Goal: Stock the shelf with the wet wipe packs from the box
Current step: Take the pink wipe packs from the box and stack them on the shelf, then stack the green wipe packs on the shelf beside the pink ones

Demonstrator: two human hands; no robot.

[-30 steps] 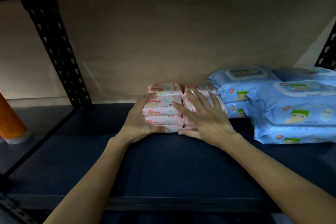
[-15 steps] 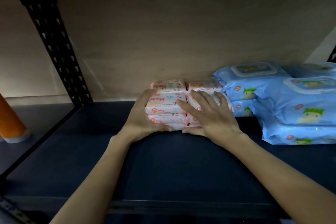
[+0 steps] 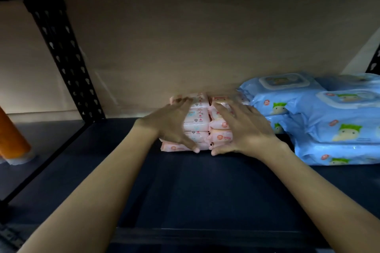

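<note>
Two stacks of small pink wet wipe packs stand side by side at the back of the dark shelf (image 3: 205, 187), against the beige back panel. My left hand (image 3: 170, 127) spans the front of the left pink stack (image 3: 198, 123), fingers over its top and thumb at its base. My right hand (image 3: 248, 131) lies spread over the right pink stack (image 3: 221, 127), its thumb at the bottom edge. The right stack sits close to the blue packs. The box is out of view.
Large blue wet wipe packs (image 3: 339, 127) are piled on the right of the shelf. A black perforated upright (image 3: 65, 57) stands at the left, with an orange object (image 3: 12, 139) beyond it. Bare shelf lies in front of the stacks and to their left.
Both hands stay on the pink stacks. The fingers have shifted a little higher on the packs and look blurred. The stacks sit slightly closer to the blue packs.
</note>
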